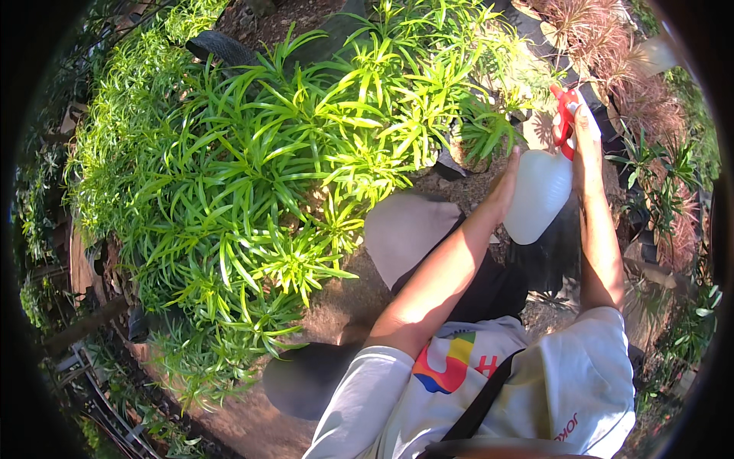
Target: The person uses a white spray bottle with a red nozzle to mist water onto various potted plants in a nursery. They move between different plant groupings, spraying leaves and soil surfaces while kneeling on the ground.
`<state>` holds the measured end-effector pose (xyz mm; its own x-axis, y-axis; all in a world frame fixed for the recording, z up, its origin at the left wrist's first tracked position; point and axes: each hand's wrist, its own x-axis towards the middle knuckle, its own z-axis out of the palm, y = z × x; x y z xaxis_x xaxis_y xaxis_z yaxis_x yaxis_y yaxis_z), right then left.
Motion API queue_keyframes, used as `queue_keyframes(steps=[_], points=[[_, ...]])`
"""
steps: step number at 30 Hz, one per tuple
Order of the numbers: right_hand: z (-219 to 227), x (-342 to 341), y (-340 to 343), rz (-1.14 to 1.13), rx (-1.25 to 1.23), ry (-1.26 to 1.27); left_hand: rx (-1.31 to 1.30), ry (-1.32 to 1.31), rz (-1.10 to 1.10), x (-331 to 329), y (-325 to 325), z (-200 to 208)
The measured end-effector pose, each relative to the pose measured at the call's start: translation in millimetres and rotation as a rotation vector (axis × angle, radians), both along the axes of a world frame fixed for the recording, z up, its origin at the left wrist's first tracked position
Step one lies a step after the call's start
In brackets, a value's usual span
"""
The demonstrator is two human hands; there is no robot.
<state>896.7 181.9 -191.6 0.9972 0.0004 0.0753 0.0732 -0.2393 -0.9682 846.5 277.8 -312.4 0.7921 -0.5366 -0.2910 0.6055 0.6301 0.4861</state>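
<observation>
A spray bottle with a translucent whitish body (539, 195) and a red and white trigger head (564, 122) is held out in front of me on the right, tilted. My right hand (587, 138) is closed round the neck and head, with its fingers partly hidden behind them. Against the left side of the body rests my left hand (506, 182), steadying it; most of its fingers are behind the bottle. Just left of the bottle's head, green leaves (489, 134) stand close to my left fingertips.
A dense bed of narrow-leaved green plants (252, 168) fills the left and middle. Reddish plants (650, 107) grow at the far right. My knee (409, 233) is over bare brown soil (336, 302). A dark curved strip (222, 50) lies among the leaves at the back.
</observation>
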Motion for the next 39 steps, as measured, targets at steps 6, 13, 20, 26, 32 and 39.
queue_keyframes(steps=[6,13,20,26,32,39], points=[[7,37,-24,0.050,0.134,0.095,0.400,-0.366,0.093,3,-12,-8],[25,110,-5,0.181,0.116,0.145,0.390,-0.479,0.401,16,1,-1],[57,113,66,0.548,0.079,0.051,0.232,-0.383,0.775,32,4,13],[71,132,109,0.632,-0.070,-0.016,0.060,-0.331,0.789,41,20,12],[66,143,100,0.535,-0.096,-0.070,0.115,-0.267,0.745,49,35,20],[47,135,18,0.235,-0.085,-0.062,0.030,-0.262,0.468,51,17,8]])
